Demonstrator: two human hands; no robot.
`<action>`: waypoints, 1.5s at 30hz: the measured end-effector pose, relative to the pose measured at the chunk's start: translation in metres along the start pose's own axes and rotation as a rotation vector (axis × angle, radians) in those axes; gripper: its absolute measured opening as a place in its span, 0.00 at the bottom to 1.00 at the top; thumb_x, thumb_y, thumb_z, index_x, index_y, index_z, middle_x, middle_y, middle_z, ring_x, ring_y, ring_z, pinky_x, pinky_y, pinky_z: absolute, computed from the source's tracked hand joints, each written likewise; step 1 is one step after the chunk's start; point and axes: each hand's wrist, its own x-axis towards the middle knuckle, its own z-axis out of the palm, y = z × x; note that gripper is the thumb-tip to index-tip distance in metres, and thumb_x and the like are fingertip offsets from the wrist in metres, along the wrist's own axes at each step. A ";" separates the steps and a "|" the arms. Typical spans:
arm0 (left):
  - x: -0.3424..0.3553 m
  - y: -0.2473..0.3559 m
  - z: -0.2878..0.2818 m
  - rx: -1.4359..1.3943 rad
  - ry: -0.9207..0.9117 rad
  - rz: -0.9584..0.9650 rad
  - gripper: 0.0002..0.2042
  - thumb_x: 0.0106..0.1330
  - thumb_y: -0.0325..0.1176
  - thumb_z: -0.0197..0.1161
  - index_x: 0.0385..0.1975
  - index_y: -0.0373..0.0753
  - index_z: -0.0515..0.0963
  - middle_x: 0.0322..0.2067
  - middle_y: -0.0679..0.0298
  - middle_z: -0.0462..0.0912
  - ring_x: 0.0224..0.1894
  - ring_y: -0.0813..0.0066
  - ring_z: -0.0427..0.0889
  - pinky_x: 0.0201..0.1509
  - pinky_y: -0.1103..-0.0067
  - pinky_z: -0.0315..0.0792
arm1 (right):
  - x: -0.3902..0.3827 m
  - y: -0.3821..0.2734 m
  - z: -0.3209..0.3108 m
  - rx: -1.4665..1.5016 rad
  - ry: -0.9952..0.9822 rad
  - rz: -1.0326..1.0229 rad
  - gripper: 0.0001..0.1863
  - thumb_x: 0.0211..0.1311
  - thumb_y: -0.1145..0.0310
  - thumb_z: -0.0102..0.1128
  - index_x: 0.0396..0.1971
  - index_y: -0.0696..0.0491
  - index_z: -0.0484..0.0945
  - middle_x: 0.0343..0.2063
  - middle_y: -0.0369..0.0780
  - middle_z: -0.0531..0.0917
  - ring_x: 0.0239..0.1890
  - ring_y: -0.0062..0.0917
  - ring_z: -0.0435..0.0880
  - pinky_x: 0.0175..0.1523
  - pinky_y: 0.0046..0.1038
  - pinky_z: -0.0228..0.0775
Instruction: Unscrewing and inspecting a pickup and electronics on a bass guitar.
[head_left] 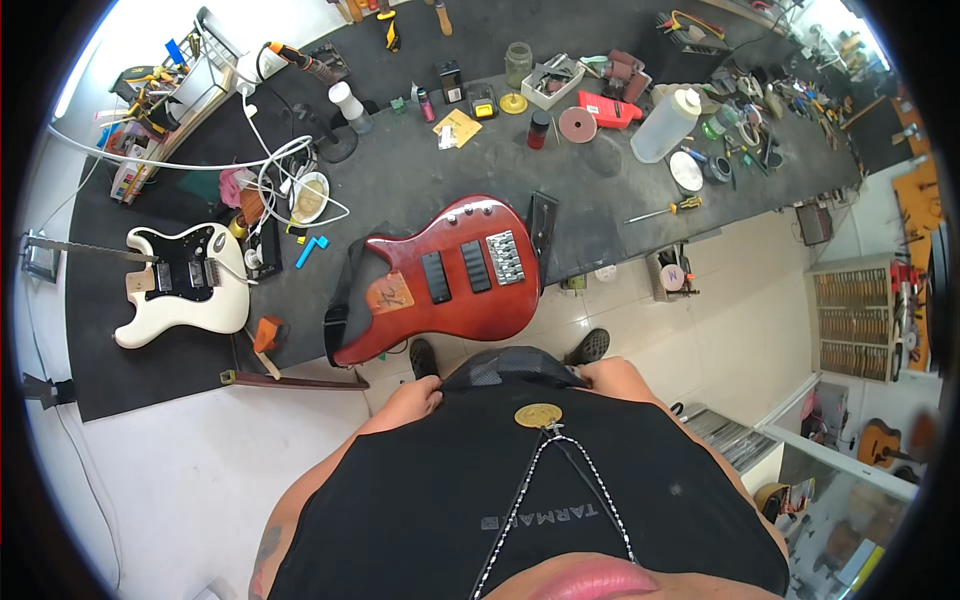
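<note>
My left hand (420, 395) is closed on the edge of a dark patterned fabric (505, 368) at my waist, below a black shirt. My right hand (600, 375) grips the same fabric at its other side, its fingertips partly hidden. Just beyond them a red bass guitar body (465, 310) lies near the bench's front edge, without a neck, with two dark pickups and a silver bridge. A black strap (338, 320) lies along its left side. A white guitar body (195, 310) with a black pickguard rests further left.
The dark bench (590, 230) carries a screwdriver (660, 210), a plastic bottle (665, 125), tangled white cables (280, 170) and several small tools and containers. An orange object (266, 335) sits near the front left. Drawers (850, 320) and an acoustic guitar (878, 440) stand at the right.
</note>
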 end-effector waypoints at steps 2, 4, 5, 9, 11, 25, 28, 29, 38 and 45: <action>-0.031 0.036 -0.026 0.019 0.020 0.008 0.10 0.75 0.35 0.58 0.47 0.34 0.76 0.39 0.41 0.84 0.47 0.39 0.83 0.48 0.60 0.75 | -0.015 -0.009 -0.022 0.052 0.038 -0.038 0.14 0.58 0.58 0.69 0.35 0.54 0.87 0.31 0.50 0.87 0.40 0.46 0.87 0.44 0.44 0.77; -0.056 0.054 -0.047 0.039 -0.004 -0.015 0.12 0.76 0.38 0.58 0.46 0.34 0.74 0.39 0.43 0.84 0.46 0.45 0.85 0.49 0.61 0.75 | -0.025 -0.011 -0.034 0.027 0.027 -0.224 0.15 0.59 0.57 0.66 0.29 0.55 0.84 0.27 0.50 0.84 0.35 0.47 0.85 0.40 0.38 0.77; -0.064 0.054 -0.051 0.037 -0.003 -0.013 0.12 0.76 0.38 0.58 0.46 0.34 0.74 0.39 0.43 0.84 0.46 0.45 0.85 0.49 0.61 0.75 | -0.026 -0.009 -0.030 0.024 0.027 -0.224 0.15 0.59 0.57 0.66 0.29 0.55 0.84 0.27 0.50 0.84 0.35 0.47 0.85 0.40 0.38 0.77; -0.080 0.047 -0.052 -0.160 -0.115 -0.098 0.14 0.76 0.40 0.58 0.45 0.33 0.75 0.41 0.46 0.85 0.48 0.54 0.86 0.50 0.64 0.76 | -0.016 0.031 0.014 0.392 -0.051 -0.158 0.11 0.63 0.63 0.67 0.38 0.55 0.84 0.37 0.43 0.87 0.36 0.28 0.84 0.42 0.31 0.77; -0.081 0.036 -0.047 -0.220 -0.151 -0.139 0.15 0.76 0.42 0.57 0.46 0.33 0.76 0.41 0.47 0.86 0.49 0.56 0.87 0.51 0.64 0.76 | -0.013 0.068 0.040 0.573 -0.156 -0.028 0.12 0.65 0.64 0.67 0.42 0.56 0.83 0.41 0.40 0.87 0.39 0.20 0.83 0.45 0.28 0.77; -0.172 -0.069 -0.037 -0.542 -0.292 -0.261 0.16 0.75 0.44 0.58 0.48 0.35 0.77 0.43 0.49 0.86 0.49 0.59 0.86 0.53 0.65 0.76 | -0.078 0.074 0.006 0.830 -0.579 0.327 0.18 0.65 0.66 0.68 0.50 0.61 0.85 0.43 0.39 0.89 0.43 0.21 0.86 0.48 0.30 0.78; -0.158 -0.080 -0.038 -0.538 -0.328 -0.255 0.16 0.75 0.44 0.59 0.48 0.36 0.77 0.43 0.49 0.86 0.49 0.59 0.86 0.53 0.65 0.76 | -0.118 0.058 -0.022 0.760 -0.466 0.239 0.21 0.65 0.64 0.69 0.52 0.62 0.84 0.47 0.40 0.89 0.47 0.23 0.86 0.51 0.29 0.79; -0.167 -0.084 -0.032 -0.557 -0.317 -0.269 0.17 0.75 0.44 0.59 0.48 0.36 0.77 0.43 0.49 0.86 0.49 0.59 0.86 0.53 0.65 0.76 | -0.123 0.060 -0.028 0.742 -0.472 0.231 0.21 0.65 0.64 0.69 0.52 0.62 0.84 0.47 0.40 0.89 0.47 0.23 0.86 0.51 0.29 0.79; -0.143 -0.128 -0.030 -0.540 -0.409 -0.248 0.17 0.74 0.46 0.60 0.50 0.37 0.78 0.44 0.51 0.86 0.49 0.61 0.86 0.54 0.65 0.76 | -0.109 0.117 0.033 1.219 -0.805 0.216 0.25 0.67 0.62 0.68 0.56 0.63 0.81 0.51 0.42 0.88 0.51 0.27 0.87 0.57 0.33 0.78; -0.025 -0.237 0.012 -0.276 -0.380 0.132 0.18 0.73 0.47 0.60 0.50 0.38 0.79 0.45 0.52 0.86 0.49 0.62 0.86 0.55 0.65 0.77 | 0.018 0.137 0.060 1.356 -0.528 0.083 0.18 0.68 0.58 0.63 0.44 0.58 0.86 0.43 0.45 0.89 0.41 0.32 0.88 0.50 0.32 0.80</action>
